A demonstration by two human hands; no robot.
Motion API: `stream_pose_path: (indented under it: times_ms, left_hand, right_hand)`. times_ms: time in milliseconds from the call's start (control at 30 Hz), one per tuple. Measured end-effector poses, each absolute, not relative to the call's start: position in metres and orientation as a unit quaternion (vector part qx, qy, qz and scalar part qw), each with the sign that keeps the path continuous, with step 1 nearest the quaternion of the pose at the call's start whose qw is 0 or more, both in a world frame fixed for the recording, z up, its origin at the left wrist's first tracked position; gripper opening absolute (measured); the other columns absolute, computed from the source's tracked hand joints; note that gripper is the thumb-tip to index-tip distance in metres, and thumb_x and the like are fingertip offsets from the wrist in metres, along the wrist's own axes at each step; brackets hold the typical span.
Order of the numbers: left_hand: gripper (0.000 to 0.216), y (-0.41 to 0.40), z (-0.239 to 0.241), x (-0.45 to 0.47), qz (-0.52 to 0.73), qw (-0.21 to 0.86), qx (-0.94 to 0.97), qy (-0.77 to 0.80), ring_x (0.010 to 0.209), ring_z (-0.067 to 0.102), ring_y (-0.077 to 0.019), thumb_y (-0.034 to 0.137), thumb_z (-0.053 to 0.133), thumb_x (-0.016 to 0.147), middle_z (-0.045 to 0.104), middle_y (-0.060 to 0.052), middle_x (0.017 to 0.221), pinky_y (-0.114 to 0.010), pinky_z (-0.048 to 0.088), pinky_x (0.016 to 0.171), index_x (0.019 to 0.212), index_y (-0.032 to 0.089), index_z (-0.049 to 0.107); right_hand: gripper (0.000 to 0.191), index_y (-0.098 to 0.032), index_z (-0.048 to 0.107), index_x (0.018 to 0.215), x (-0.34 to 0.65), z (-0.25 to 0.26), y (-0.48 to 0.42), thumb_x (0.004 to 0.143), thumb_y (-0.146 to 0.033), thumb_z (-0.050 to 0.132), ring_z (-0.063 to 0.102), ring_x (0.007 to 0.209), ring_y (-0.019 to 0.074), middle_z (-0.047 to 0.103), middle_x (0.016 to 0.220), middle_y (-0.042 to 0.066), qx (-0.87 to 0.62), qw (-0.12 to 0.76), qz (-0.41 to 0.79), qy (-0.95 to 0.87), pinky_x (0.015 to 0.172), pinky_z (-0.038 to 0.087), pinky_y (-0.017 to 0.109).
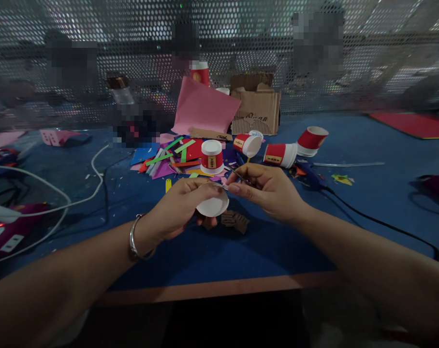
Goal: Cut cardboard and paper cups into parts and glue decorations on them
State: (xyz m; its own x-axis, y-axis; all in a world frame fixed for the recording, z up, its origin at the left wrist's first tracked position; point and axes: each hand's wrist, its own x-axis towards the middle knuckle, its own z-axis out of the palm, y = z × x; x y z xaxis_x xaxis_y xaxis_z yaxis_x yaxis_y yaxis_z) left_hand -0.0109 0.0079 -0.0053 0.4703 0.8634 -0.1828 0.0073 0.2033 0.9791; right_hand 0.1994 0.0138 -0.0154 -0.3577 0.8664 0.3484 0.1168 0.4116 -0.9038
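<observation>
My left hand (pixel 185 203) is closed around a round white paper piece (pixel 214 205), its thumb lying over the top edge. Whether this is a flat disc or the end of a cup I cannot tell. Close by on the right, my right hand (pixel 265 190) pinches a thin dark tool (pixel 241 177); its kind is not clear. The fingertips of both hands nearly meet at the paper's upper edge. Just beyond them a red and white paper cup (pixel 212 158) stands upside down. Scraps of brown corrugated cardboard (pixel 235 221) lie below the hands.
Coloured paper strips (pixel 165 159) are heaped behind the hands. More paper cups (pixel 279 155) lie to the right, near a blue glue gun (pixel 310 176) with a black cord. Pink paper (pixel 205 108) and a cardboard box (pixel 256 111) lean at the back. White cable (pixel 65 193) loops on the left.
</observation>
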Motion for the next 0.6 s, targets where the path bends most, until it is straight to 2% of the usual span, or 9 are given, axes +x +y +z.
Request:
stream_pose_path:
  times_ms: [167, 333, 500, 600]
  left_hand:
    - [0.019, 0.007, -0.006, -0.010, 0.306, 0.675, 0.541, 0.397, 0.046, 0.062, -0.0098, 0.033, 0.072, 0.086, 0.071, -0.004, 0.065, -0.017, 0.033, 0.037, 0.079, 0.015, 0.074]
    - [0.012, 0.002, 0.000, -0.003, 0.334, 0.710, 0.477, 0.396, 0.044, 0.063, -0.0103, 0.027, 0.073, 0.082, 0.072, -0.003, 0.066, -0.016, 0.033, 0.035, 0.081, 0.015, 0.071]
    - [0.015, 0.001, 0.001, -0.002, 0.332, 0.725, 0.453, 0.398, 0.044, 0.063, -0.0102, 0.029, 0.071, 0.085, 0.073, -0.004, 0.066, -0.014, 0.036, 0.036, 0.083, 0.015, 0.068]
    - [0.017, 0.002, 0.002, -0.007, 0.346, 0.699, 0.483, 0.398, 0.045, 0.063, -0.0100, 0.032, 0.069, 0.089, 0.073, -0.003, 0.067, -0.014, 0.037, 0.036, 0.084, 0.016, 0.066]
  right_hand:
    - [0.037, -0.017, 0.070, 0.087, 0.200, -0.018, 0.014, 0.084, -0.052, 0.083, 0.054, 0.071, 0.0120, 0.064, 0.079, 0.000, -0.344, 0.433, 0.439, -0.708, 0.065, 0.044, 0.027]
    - [0.031, -0.016, 0.069, 0.083, 0.200, -0.021, 0.011, 0.088, -0.046, 0.080, 0.045, 0.064, 0.0102, 0.056, 0.070, -0.002, -0.356, 0.464, 0.397, -0.707, 0.058, 0.035, 0.027]
    - [0.028, -0.017, 0.067, 0.079, 0.192, -0.023, 0.008, 0.087, -0.041, 0.080, 0.048, 0.065, 0.0108, 0.057, 0.072, -0.001, -0.356, 0.501, 0.391, -0.685, 0.058, 0.038, 0.027]
    - [0.020, -0.019, 0.066, 0.081, 0.197, -0.023, 0.013, 0.086, -0.034, 0.079, 0.043, 0.058, 0.0089, 0.053, 0.068, -0.003, -0.358, 0.546, 0.396, -0.645, 0.053, 0.033, 0.027]
